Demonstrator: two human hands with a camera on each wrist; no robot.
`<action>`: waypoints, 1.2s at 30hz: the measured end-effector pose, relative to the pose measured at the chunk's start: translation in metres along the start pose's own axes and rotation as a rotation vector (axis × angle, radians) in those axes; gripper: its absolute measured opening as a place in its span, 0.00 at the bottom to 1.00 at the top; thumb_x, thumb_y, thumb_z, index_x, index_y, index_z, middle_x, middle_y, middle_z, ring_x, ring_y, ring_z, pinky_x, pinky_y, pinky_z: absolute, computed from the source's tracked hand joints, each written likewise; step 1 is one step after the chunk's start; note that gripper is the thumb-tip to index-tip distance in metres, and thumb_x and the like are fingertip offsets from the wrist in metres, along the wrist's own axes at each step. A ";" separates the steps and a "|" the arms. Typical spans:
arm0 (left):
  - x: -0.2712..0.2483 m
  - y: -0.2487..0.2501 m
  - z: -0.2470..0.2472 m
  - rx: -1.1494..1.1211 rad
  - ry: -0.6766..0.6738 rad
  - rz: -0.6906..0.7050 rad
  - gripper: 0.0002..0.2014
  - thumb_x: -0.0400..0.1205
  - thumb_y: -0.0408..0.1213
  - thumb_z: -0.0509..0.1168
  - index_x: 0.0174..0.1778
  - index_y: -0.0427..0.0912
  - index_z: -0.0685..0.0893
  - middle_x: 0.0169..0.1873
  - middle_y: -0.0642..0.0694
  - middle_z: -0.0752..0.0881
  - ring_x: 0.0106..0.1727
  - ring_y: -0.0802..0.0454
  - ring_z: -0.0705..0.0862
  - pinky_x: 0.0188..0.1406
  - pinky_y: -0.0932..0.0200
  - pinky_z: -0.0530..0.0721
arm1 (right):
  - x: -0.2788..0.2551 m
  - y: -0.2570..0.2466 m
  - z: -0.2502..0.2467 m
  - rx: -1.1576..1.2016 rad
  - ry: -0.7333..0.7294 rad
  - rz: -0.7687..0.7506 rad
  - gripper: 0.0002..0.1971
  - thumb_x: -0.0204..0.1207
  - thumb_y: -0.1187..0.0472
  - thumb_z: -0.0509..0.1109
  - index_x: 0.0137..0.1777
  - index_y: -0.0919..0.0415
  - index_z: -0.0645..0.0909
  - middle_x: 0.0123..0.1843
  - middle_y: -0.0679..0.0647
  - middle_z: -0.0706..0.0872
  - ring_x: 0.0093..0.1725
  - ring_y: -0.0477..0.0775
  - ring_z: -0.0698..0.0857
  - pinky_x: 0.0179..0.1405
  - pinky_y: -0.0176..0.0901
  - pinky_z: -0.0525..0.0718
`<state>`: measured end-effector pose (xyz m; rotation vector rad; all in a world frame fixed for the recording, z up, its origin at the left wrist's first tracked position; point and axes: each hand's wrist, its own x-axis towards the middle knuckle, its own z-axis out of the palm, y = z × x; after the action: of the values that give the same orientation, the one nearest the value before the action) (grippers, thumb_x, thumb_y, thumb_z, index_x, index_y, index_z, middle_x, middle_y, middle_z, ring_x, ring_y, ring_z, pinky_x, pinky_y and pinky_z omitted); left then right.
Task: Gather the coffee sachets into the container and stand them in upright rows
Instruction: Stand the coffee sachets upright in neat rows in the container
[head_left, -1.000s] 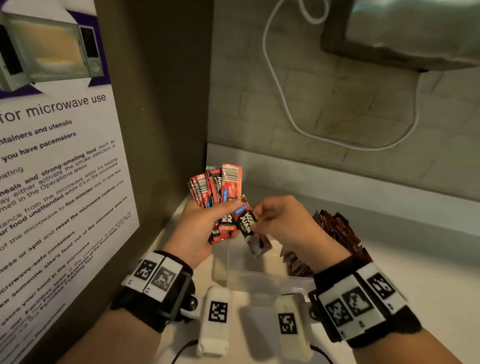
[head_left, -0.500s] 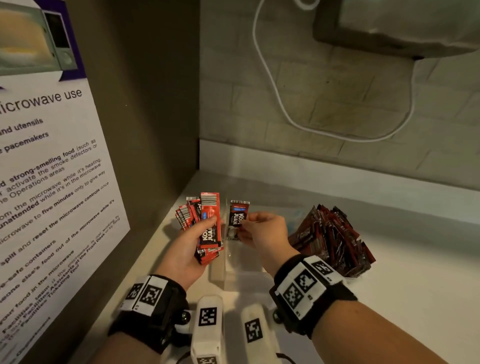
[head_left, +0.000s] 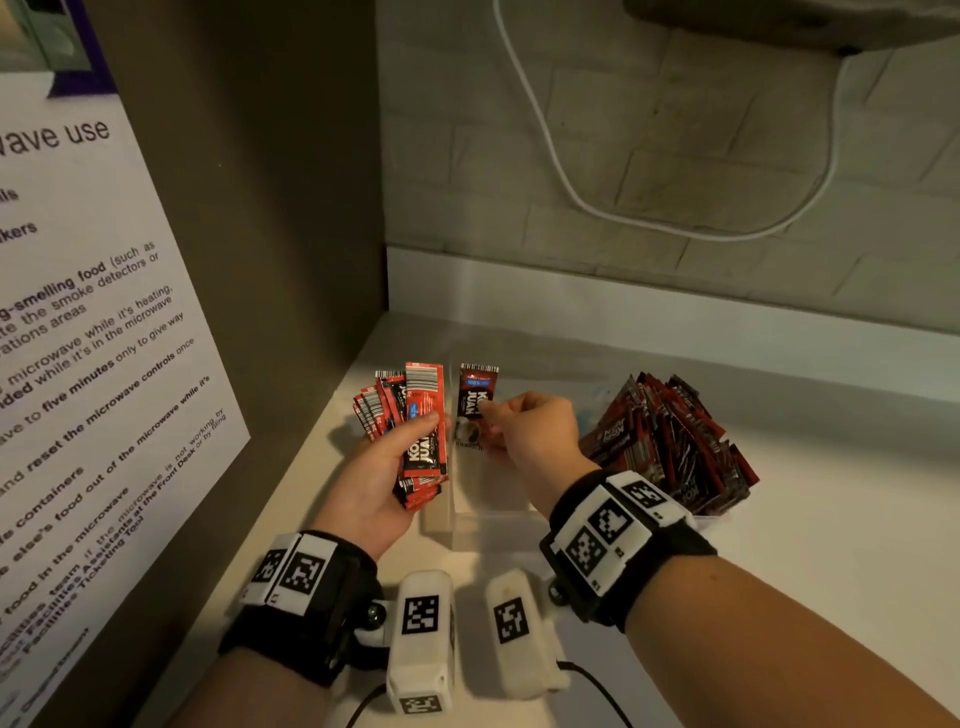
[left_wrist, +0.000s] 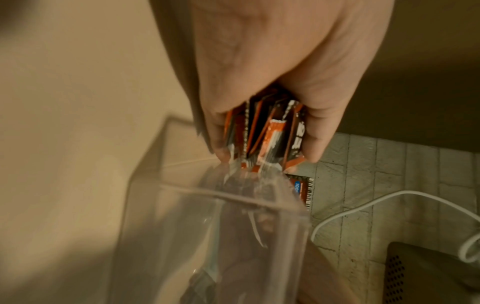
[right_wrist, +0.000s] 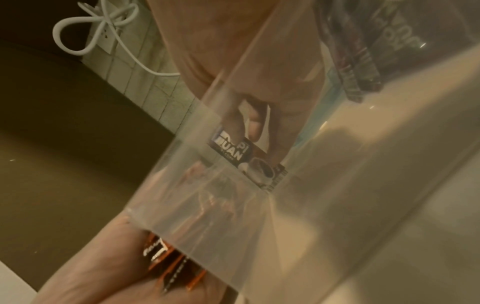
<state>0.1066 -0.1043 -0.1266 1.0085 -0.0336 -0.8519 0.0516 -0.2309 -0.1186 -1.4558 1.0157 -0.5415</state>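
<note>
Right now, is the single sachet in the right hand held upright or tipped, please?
Upright: the single sachet stands vertical, barcode end up, pinched by the right hand.

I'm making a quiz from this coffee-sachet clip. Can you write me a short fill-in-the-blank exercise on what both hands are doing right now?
1. The left hand has its grip on a ____ of red sachets.
2. The right hand pinches a single ____ sachet.
3. That sachet is held upright over the ____ plastic container.
4. More sachets are heaped on the person's ____ side.

Missing words: bundle; black; clear; right
</note>
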 end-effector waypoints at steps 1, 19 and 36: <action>0.000 0.000 0.000 0.006 0.001 0.003 0.07 0.78 0.33 0.69 0.50 0.42 0.88 0.42 0.45 0.91 0.41 0.52 0.88 0.45 0.55 0.82 | 0.000 0.000 0.000 -0.010 0.002 -0.001 0.13 0.71 0.60 0.79 0.31 0.59 0.77 0.36 0.61 0.89 0.43 0.65 0.90 0.46 0.64 0.89; -0.011 0.011 0.003 -0.025 -0.045 0.078 0.13 0.70 0.31 0.72 0.50 0.42 0.86 0.33 0.47 0.90 0.30 0.54 0.89 0.35 0.57 0.82 | -0.009 -0.010 -0.009 0.050 0.074 -0.126 0.20 0.68 0.51 0.80 0.29 0.57 0.71 0.26 0.54 0.79 0.30 0.57 0.80 0.37 0.54 0.84; -0.018 0.021 0.015 -0.045 -0.083 0.138 0.18 0.65 0.46 0.73 0.48 0.42 0.84 0.34 0.45 0.87 0.28 0.53 0.83 0.35 0.55 0.81 | -0.046 -0.042 -0.046 0.536 -0.469 -0.420 0.12 0.64 0.78 0.73 0.36 0.60 0.88 0.41 0.57 0.90 0.41 0.53 0.89 0.46 0.42 0.88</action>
<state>0.1013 -0.0980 -0.0963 0.9177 -0.1524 -0.7649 0.0022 -0.2219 -0.0596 -1.2199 0.1643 -0.6683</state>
